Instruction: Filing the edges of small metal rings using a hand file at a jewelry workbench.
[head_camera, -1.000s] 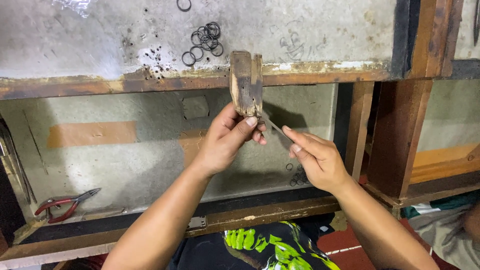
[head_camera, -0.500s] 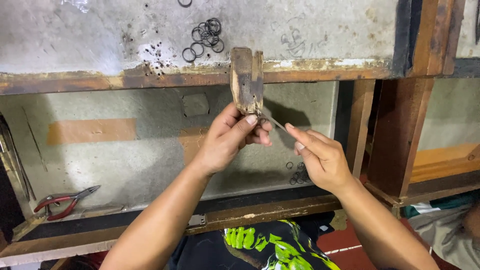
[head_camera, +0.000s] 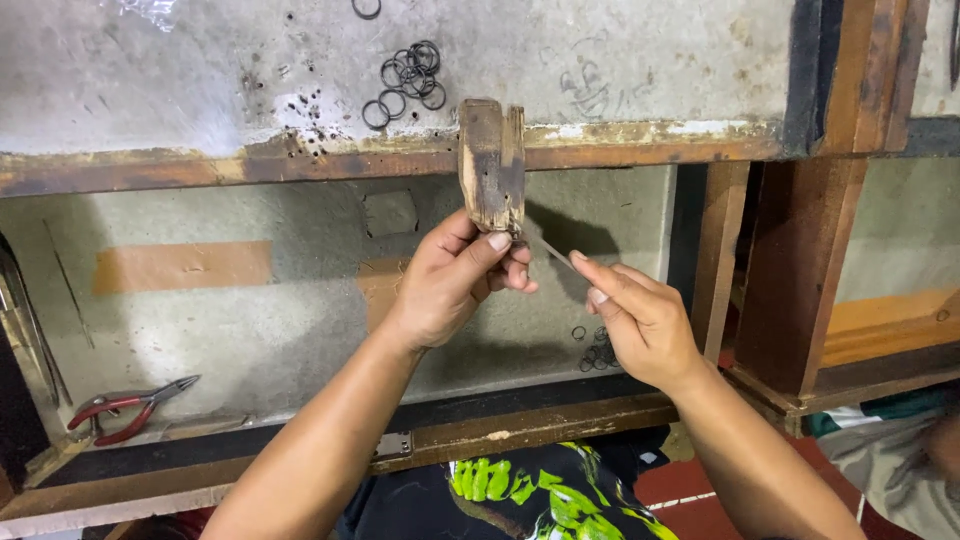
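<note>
The left hand (head_camera: 450, 280) has its fingers closed around the lower end of a worn wooden block (head_camera: 492, 165), which stands upright against the front edge of the grey tabletop (head_camera: 200, 90), thumb pressed to its bottom corner. The right hand (head_camera: 640, 320) has its fingers pinched together on the near end of a thin metal strip (head_camera: 548, 250), whose far end meets the base of the block beside the left thumb. The likeliest trouble is the strip slipping: it is narrow and held only at the tips, so a slightly skewed push could make it skid off the wood and jab the left thumb, or bend. The block could also twist in the grip, since only its lower part is held and its top merely leans on the tabletop edge. As for counts: one block, one strip, one pair of red-handled pliers (head_camera: 130, 405) lying in the lower tray (head_camera: 300, 330) well to the left, one heap of dark rings (head_camera: 408, 80) on the tabletop, roughly ten though they overlap, one single ring (head_camera: 366, 8) at the top edge, and a smaller cluster of rings (head_camera: 597, 350) in the tray beneath the right hand, too tangled to count.
</note>
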